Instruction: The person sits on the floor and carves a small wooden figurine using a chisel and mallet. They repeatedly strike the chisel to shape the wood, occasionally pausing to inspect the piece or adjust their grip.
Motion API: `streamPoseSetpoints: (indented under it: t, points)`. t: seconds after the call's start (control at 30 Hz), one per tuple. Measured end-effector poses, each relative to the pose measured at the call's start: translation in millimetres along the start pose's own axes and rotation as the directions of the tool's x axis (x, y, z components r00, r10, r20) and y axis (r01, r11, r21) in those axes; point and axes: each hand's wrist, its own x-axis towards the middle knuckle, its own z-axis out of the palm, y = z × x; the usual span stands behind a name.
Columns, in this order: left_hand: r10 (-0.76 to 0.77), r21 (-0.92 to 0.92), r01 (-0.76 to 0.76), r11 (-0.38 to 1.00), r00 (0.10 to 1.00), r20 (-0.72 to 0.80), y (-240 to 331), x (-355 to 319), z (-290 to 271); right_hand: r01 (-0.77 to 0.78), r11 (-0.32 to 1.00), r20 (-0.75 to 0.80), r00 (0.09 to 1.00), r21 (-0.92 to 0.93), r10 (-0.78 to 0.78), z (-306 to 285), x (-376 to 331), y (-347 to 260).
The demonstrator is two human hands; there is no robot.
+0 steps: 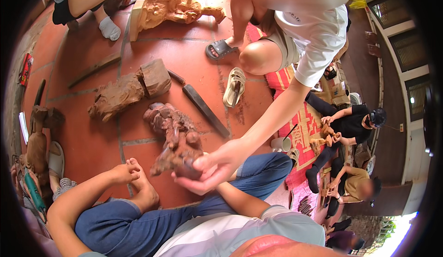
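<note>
My left hand (123,173) rests at the front of my bare foot (145,190), fingers loosely stretched and holding no tool. My right forearm (242,200) reaches in across my lap, but its hand is hidden behind another person's hand (210,170). That person's hand, coming from the upper right, touches the near end of a dark reddish-brown wood carving (177,134) with knobbly, rounded forms. Whether my right hand also grips the carving cannot be seen. Beyond it lies a rough carved wood block (124,91) with a squared end.
A long dark flat bar (205,110) and a curved wood strip (94,70) lie on the tiles. Beige sandals (234,87) are beyond the bar. A large pale carving (173,8) stands at the far side. Several people sit around, some on a red mat (300,137).
</note>
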Motion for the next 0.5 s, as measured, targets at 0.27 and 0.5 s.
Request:
streamPoseSetpoints:
  t: [0.27, 0.5]
  points:
    - [0.107, 0.012, -0.107, 0.994, 0.992, -0.059, -5, 18, -4, 0.207, 0.97, -0.443, 0.887, 0.127, -0.132, 29, -12, -38]
    - [0.192, -0.389, -0.409, 0.825, 0.851, -0.488, 60, -12, -67, 0.222, 0.97, -0.48, 0.864, 0.101, -0.148, 36, -9, -39]
